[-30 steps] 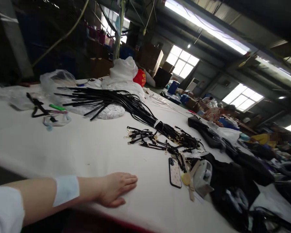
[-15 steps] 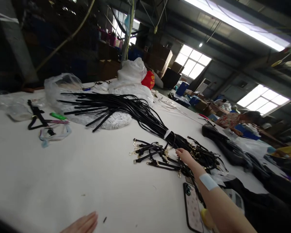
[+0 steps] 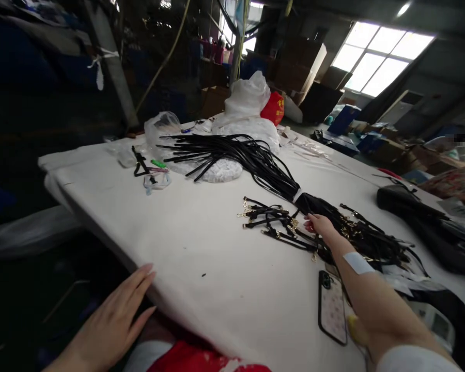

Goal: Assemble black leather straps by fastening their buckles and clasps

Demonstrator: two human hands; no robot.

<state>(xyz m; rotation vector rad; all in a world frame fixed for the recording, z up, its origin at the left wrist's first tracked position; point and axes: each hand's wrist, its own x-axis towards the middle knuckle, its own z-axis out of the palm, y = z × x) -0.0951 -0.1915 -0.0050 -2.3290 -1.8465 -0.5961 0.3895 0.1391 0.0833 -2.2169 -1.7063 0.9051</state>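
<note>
My right hand reaches over a heap of short black straps with gold-coloured clips. Its fingers are curled in at the straps, and what lies between them is too small to make out. Beyond it, a long bundle of black cords stretches back to the left, bound by a white tie. At the near table edge, my left hand has its fingers stretched out and its thumb apart, with nothing in it. A phone in a patterned case lies below my right forearm.
The white-covered table ends in an edge at the left. Clear plastic bags and a red bag stand at the back. A green-handled tool lies far left. Black bulky material lies to the right.
The view has swung left and down, bringing the table's left edge and more of my left hand into sight. My right hand stays at the clipped straps.
</note>
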